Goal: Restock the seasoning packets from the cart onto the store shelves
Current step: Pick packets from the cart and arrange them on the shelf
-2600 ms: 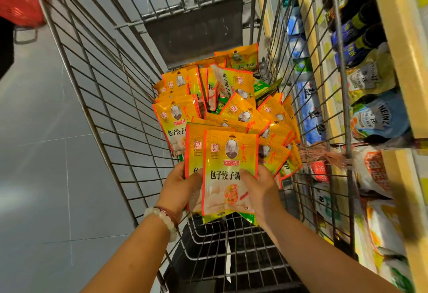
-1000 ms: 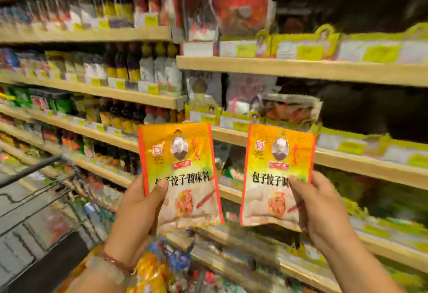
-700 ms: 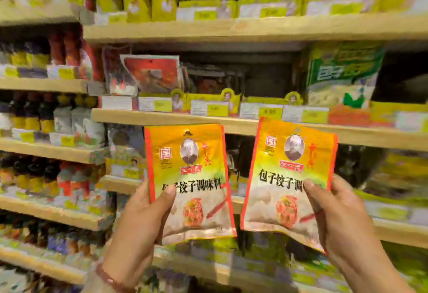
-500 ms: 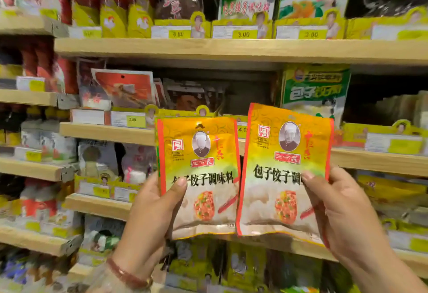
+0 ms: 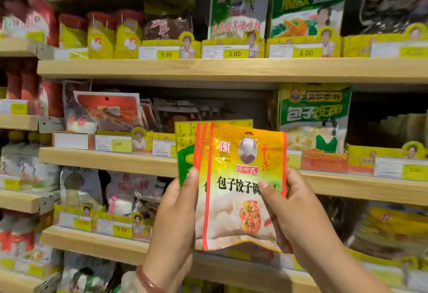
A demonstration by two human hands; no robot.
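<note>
Two hands are holding up a fanned stack of seasoning packets [image 5: 240,184].
The left hand [image 5: 176,214] and right hand [image 5: 294,214] are each gripping a side edge, before the middle wooden shelf [image 5: 108,160].

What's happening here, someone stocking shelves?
Yes. A person stands at wooden store shelves full of packaged food and holds a small stack of orange-yellow seasoning packets upright in front of them. The left hand grips the stack's left side, the right hand its right side, thumbs across the front. None of the held packets is on a shelf yet.
</note>
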